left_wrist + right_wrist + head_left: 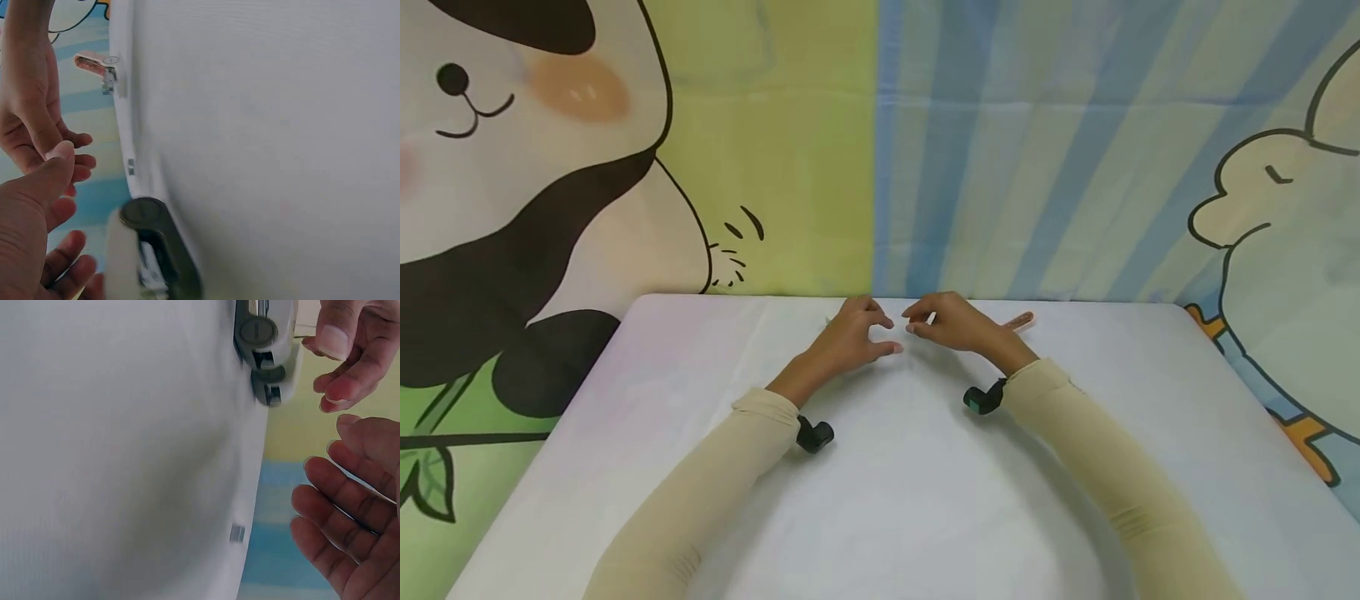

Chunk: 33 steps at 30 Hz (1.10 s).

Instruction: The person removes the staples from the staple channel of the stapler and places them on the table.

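Near the far edge of the white table, my left hand (850, 335) and right hand (953, 323) face each other with a small gap between them. Their fingers are loosely bent, and nothing shows in either grip. Beside my left hand is a stapler-like thing (153, 250) with a dark rounded top, white side and metal inside; its lower part is cut off. An orange-pink and white stapler-like thing (94, 64) lies beyond my right hand, which partly hides it in the head view. A small grey piece (237, 533) lies near the table edge, between these two things.
The white-covered table (880, 500) ends just past my hands. Behind it hangs a printed cloth (1037, 150) with cartoon animals and stripes. Black wrist cameras (815, 435) stick out from beige sleeves (715, 483).
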### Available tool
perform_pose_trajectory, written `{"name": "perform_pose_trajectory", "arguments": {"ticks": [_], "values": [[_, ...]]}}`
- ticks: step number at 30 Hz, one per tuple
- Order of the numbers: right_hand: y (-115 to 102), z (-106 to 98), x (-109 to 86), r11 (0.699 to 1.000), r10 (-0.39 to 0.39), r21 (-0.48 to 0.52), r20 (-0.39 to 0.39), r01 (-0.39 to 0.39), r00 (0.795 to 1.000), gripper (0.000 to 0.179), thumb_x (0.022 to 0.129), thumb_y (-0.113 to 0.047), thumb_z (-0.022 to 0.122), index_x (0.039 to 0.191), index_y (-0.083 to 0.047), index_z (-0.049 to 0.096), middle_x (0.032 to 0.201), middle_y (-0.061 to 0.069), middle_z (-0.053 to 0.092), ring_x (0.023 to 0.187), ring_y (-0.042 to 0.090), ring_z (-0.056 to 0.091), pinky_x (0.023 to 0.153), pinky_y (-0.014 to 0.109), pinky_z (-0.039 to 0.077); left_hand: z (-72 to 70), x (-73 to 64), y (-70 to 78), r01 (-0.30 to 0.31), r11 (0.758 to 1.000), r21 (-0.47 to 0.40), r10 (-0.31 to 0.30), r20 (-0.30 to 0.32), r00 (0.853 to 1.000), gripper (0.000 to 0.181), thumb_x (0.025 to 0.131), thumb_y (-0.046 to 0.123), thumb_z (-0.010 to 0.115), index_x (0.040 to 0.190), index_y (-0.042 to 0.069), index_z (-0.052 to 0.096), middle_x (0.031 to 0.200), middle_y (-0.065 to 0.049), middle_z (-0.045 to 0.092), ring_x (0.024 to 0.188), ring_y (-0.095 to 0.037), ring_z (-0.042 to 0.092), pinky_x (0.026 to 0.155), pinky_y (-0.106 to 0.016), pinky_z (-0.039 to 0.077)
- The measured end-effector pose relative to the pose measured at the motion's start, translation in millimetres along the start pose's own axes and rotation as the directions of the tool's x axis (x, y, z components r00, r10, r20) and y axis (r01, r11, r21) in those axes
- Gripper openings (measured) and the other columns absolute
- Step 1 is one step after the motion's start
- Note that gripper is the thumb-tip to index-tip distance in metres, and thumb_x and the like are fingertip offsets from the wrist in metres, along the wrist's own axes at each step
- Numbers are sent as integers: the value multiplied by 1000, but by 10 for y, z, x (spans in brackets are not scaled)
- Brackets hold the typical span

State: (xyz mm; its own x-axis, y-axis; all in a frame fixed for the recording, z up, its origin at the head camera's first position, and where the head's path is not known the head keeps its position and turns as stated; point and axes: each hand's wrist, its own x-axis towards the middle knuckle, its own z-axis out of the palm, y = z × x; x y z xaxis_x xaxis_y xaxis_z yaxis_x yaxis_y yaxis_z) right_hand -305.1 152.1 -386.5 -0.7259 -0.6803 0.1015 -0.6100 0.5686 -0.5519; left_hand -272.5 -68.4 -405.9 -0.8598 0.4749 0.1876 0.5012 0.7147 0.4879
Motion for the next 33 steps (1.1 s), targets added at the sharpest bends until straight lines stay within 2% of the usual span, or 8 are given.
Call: {"name": "perform_pose_trajectory", "arguments": {"ticks": [6,10,13,18,20,23,27,33], "values": [[-37,134,73,998,-2,57,40,-1,999,31,94,-17,67,121,-2,66,117,9,64,111,24,58,90,41,48,-58,-141,-152,-3,996,-89,0,-35,999,45,81,37,80,114,7,71,117,-6,51,110,-24,42,89,-37,41],[-124,234,138,991,-43,132,68,33,997,36,93,-17,67,125,0,62,122,12,61,115,26,56,91,43,48,-104,-244,-262,45,983,-175,-46,-1,999,52,78,36,83,119,7,69,113,-6,53,105,-25,45,87,-39,41],[-187,299,197,988,-61,143,61,52,996,42,92,-16,69,130,-1,59,127,12,59,117,27,54,93,43,47,-119,-296,-338,75,978,-196,-71,28,997,56,76,33,85,121,5,67,112,-9,56,103,-26,50,86,-41,42],[-272,407,294,994,-63,89,91,55,994,41,91,-12,70,129,-2,60,123,10,61,112,22,57,90,35,48,-71,-335,-439,75,981,-181,-61,83,995,36,80,26,82,107,4,71,110,-13,61,101,-27,53,85,-42,41],[-300,448,324,997,-62,48,108,57,992,36,91,-11,70,125,-2,64,118,9,64,107,19,59,88,31,48,-40,-339,-460,64,982,-177,-50,82,995,27,83,23,80,102,5,72,106,-12,61,99,-25,53,84,-40,40],[-323,486,334,998,-54,-6,110,55,992,31,91,-12,71,120,-3,67,112,8,65,101,18,61,85,29,49,-21,-339,-457,84,975,-204,-69,76,995,20,86,20,77,98,5,71,89,-7,62,84,-21,52,74,-36,40],[-351,487,292,999,-48,1,101,48,994,29,91,-11,70,118,-1,68,111,9,66,100,19,62,84,30,49,-39,-363,-429,135,960,-244,-111,107,988,14,88,19,75,92,6,69,72,-1,58,68,-16,48,62,-31,39],[-349,464,193,995,-45,92,101,35,994,28,92,-11,69,118,-1,67,114,9,66,101,21,64,83,28,50,-54,-419,-418,151,937,-316,-114,131,985,17,88,19,75,93,5,68,79,-2,64,64,-13,54,58,-28,42]]}}
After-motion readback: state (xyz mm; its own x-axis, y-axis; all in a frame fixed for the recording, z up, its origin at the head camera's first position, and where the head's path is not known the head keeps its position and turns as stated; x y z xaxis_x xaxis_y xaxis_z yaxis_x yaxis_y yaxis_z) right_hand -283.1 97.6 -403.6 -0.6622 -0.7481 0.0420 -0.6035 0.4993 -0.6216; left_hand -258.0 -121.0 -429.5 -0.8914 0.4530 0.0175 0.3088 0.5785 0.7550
